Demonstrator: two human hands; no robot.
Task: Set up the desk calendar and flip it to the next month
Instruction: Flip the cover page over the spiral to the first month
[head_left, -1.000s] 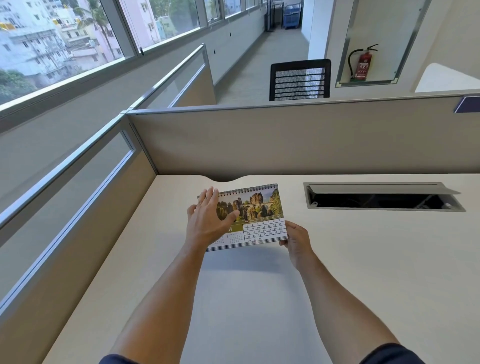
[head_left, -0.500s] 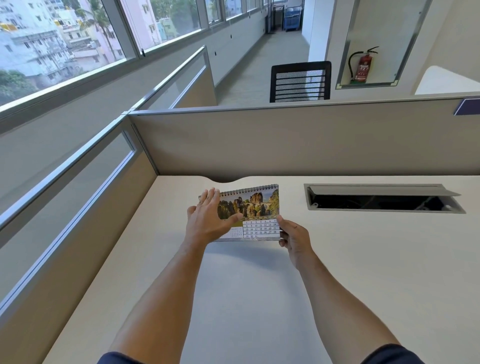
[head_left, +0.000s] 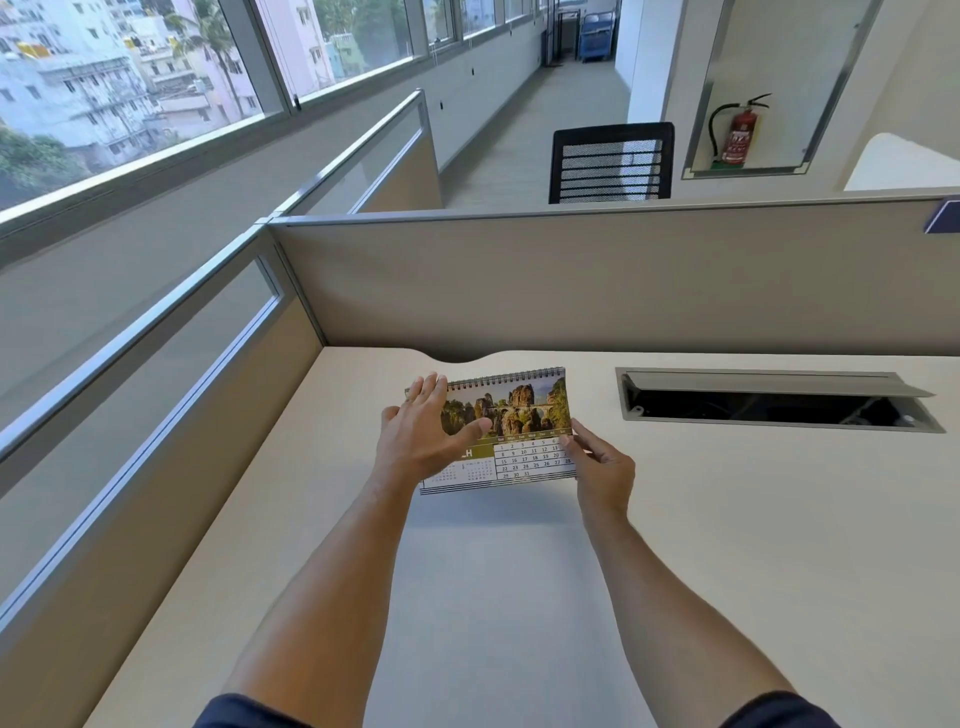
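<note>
A spiral-bound desk calendar (head_left: 524, 421) with a photo of rock towers above a date grid is held over the beige desk (head_left: 727, 545), near its far left part. Its wire binding runs along the top edge and its lower edge is close to the desk. My left hand (head_left: 423, 436) lies over the calendar's left side, fingers spread and thumb across the front page. My right hand (head_left: 602, 467) pinches the calendar's right edge beside the date grid. The calendar's back and stand are hidden.
An open cable tray (head_left: 774, 402) with a raised grey lid is sunk into the desk to the right. Beige partitions (head_left: 571, 280) close off the back and left sides. A black mesh chair (head_left: 613, 163) stands beyond the partition.
The calendar has tipped from a slanted, lifted pose to a more upright one, lower and squarer to the desk. My right hand has slid up its right edge.
</note>
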